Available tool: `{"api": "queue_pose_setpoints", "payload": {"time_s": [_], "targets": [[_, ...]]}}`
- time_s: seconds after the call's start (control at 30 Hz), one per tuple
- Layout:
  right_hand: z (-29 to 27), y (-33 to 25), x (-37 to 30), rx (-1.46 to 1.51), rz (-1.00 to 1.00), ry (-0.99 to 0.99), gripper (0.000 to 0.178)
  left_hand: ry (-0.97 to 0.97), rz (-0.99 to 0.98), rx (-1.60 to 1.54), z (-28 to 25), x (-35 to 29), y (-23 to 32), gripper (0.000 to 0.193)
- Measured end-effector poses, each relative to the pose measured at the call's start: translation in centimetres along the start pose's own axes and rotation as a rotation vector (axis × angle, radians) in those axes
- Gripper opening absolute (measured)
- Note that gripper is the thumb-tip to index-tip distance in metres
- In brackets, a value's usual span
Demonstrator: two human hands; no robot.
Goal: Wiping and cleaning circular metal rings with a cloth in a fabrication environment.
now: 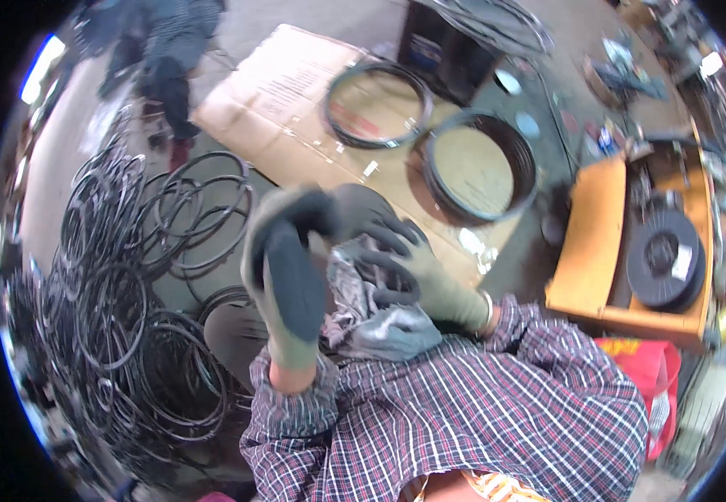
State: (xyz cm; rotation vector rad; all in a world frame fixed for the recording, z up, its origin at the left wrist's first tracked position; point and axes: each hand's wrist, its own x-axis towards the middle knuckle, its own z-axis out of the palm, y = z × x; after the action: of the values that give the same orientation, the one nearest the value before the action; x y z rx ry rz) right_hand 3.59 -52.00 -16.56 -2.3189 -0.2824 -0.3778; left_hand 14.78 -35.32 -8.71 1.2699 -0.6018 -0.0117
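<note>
Both hands wear olive-grey work gloves with dark coated palms. My left hand (287,276) is raised in front of my body, its palm side partly showing. Its fingers bend over at the top and are smeared by motion, so whether they hold anything is unclear. Just to its right, my right hand (430,280) presses its curled fingers round a crumpled grey cloth (384,326). The cloth rests against my checked shirt, above my lap. My knees show partly behind the hands.
Many tangled black wire coils (112,335) lie at the left. A flattened cardboard sheet (271,92) ahead bears a thin black coil (329,109) and a thicker coil (440,180). At right stands an orange box (584,243) holding a black spool (651,280). A person (170,50) stands at far left.
</note>
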Motion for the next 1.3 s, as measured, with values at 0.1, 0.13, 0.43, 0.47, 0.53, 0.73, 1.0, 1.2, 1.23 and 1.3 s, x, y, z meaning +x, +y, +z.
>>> {"api": "queue_pose_setpoints", "payload": {"time_s": [0.1,0.13,0.43,0.47,0.53,0.73,1.0,1.2,1.23,1.3], "targets": [[1.3,-0.7,-0.6,0.038,0.022,0.04,0.057,-0.086,0.123,-0.393,-0.5,-2.6,8.7,0.026],[1.7,-1.7,-0.3,0.041,0.077,0.013,0.054,-0.309,0.485,-0.518,-1.1,-2.0,9.8,0.036],[2.8,-0.6,-2.0,0.003,0.067,0.099,0.046,-0.373,0.429,-0.51,-5.8,-5.6,19.8,0.031],[2.9,0.2,-2.1,0.012,0.076,0.106,0.046,-0.373,0.446,-0.513,-6.3,-5.5,19.8,0.031],[2.9,0.7,-2.0,0.024,0.078,0.103,0.046,-0.377,0.472,-0.512,-6.9,-6.0,20.1,0.029],[3.4,-0.2,-1.2,0.024,0.1,0.083,0.046,-0.4,0.53,-0.532,-8.8,-7.7,21.7,0.026],[3.8,1.5,-2.6,0.02,0.128,0.13,0.043,-0.527,0.604,-0.452,-13.8,-9.3,24.1,0.022],[2.8,0.3,-2.5,-0.014,0.126,0.1,0.045,-0.631,0.662,-0.41,-14.6,-10.5,27.0,0.019],[3.3,0.3,-2.4,-0.019,0.119,0.102,0.044,-0.652,0.661,-0.417,-15.0,-10.5,27.1,0.019],[3.4,-0.7,-2.1,-0.101,0.048,0.085,0.043,-0.693,0.649,-0.443,-15.9,-10.2,27.1,0.018]]}}
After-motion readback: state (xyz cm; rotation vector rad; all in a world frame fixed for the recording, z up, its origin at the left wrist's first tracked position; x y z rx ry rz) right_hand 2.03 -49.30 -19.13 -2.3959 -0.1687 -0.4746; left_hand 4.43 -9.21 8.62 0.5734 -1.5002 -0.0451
